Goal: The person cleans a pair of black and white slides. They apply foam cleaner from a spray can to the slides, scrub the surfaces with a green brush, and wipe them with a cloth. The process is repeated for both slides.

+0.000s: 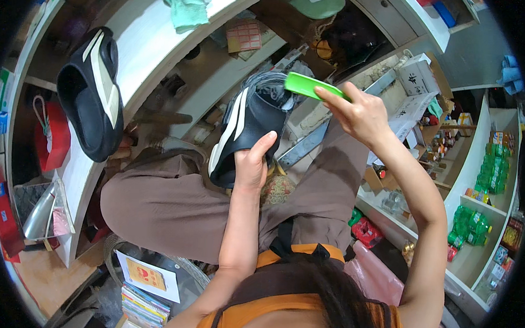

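Note:
My left hand (252, 166) grips a black clog-style slipper (259, 126) with white side stripes, fingers inside its foot opening and thumb on the outside. The slipper is held tilted over my lap, toe pointing away from me. A bright green plastic tool (307, 85), probably a brush, is in my right hand (359, 113); its far end is beside the slipper's toe, and I cannot tell whether they touch. Greyish crinkled plastic (270, 83) shows around the toe. A matching black slipper (92, 95) rests on the white counter at the left.
The curved white counter (140, 40) runs along the left, with a mint-green cloth (186, 6) on it. Shelves with green bottles (492, 174) stand at the right, near white cartons (418, 78). A stack of books (144, 304) lies at lower left.

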Demonstrator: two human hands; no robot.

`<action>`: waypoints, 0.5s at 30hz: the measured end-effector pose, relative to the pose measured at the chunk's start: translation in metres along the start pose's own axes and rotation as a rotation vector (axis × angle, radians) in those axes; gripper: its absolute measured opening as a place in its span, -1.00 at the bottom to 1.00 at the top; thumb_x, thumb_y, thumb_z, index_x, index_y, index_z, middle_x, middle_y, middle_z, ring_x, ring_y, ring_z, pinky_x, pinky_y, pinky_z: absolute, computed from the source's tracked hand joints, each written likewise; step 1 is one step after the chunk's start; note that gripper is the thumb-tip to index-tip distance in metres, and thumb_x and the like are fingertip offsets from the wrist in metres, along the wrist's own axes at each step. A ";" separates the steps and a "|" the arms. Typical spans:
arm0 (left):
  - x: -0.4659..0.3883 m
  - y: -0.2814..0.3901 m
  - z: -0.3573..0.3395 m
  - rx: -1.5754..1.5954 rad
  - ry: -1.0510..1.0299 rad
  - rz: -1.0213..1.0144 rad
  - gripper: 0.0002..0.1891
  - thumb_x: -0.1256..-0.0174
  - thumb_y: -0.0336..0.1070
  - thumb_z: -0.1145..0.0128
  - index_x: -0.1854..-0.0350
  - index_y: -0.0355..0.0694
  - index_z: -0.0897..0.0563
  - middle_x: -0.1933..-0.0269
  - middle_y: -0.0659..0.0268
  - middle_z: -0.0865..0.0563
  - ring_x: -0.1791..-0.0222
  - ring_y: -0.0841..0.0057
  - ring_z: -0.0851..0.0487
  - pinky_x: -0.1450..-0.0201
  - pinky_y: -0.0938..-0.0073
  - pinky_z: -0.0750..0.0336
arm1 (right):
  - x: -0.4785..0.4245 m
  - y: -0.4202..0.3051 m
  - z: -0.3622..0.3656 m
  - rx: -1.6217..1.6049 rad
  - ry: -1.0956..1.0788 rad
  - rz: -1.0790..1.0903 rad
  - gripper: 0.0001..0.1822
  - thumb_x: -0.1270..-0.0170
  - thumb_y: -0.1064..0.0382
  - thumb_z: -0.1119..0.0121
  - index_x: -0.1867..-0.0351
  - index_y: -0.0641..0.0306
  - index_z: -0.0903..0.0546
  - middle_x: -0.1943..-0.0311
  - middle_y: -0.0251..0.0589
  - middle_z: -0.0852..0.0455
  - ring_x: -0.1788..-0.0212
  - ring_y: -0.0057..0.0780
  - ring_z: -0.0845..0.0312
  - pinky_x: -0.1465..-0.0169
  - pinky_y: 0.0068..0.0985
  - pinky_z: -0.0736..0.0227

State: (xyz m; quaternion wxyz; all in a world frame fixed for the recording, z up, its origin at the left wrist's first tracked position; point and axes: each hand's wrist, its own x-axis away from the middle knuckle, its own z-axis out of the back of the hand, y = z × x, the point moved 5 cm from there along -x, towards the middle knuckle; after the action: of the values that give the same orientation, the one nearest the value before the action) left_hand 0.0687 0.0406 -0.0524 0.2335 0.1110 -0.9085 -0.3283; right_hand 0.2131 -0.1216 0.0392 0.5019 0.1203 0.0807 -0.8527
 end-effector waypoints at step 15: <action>0.003 -0.002 -0.010 -0.059 -0.063 -0.038 -0.34 -0.22 -0.58 -0.26 -0.42 -0.35 -0.39 -0.32 0.21 -0.55 -0.31 0.40 -0.52 -0.43 0.38 -0.35 | 0.006 0.004 0.005 0.016 -0.007 0.073 -0.48 -0.23 0.16 -0.37 -0.26 -0.28 -0.64 0.49 -0.34 -0.39 0.56 -0.43 -0.50 0.52 -0.40 -0.43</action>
State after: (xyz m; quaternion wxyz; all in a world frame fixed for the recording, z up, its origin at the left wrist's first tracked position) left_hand 0.0711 0.0331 -0.0457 0.2018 0.1107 -0.9030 -0.3627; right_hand 0.2136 -0.1298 0.0426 0.5322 0.1240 0.0677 -0.8347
